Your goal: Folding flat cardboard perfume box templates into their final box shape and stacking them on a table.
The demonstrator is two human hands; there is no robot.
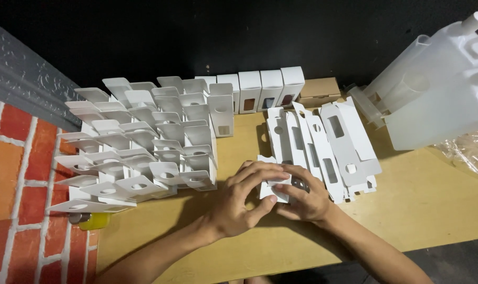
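A wooden table (407, 210) seen from above, with a dark wall behind it and a painted brick surface along the left. To the left of the hands stands a dense block of open white cartons (144, 142), their top flaps raised and tilted leftward; it crowds the left hand's side. A yellow object (94, 221) peeks out beneath that block's near corner. Along the back edge stands a row of closed white boxes (260, 89) with small windows, beside a brown cardboard box (318, 90). Just beyond the hands lies a fanned stack of flat white carton blanks (328, 150), long axes running away from the viewer (roughly toward the back wall). A translucent plastic container (439, 89) fills the upper right.

Both hands meet at the table's centre around a small white carton (274, 190), mostly hidden; its orientation cannot be told. The left hand (244, 202) curls over it, fingers bent, thumb pressed on its near side. The right hand (307, 197) cups it from the right, fingers closed against it. Bare tabletop lies open to the right and near the front edge.
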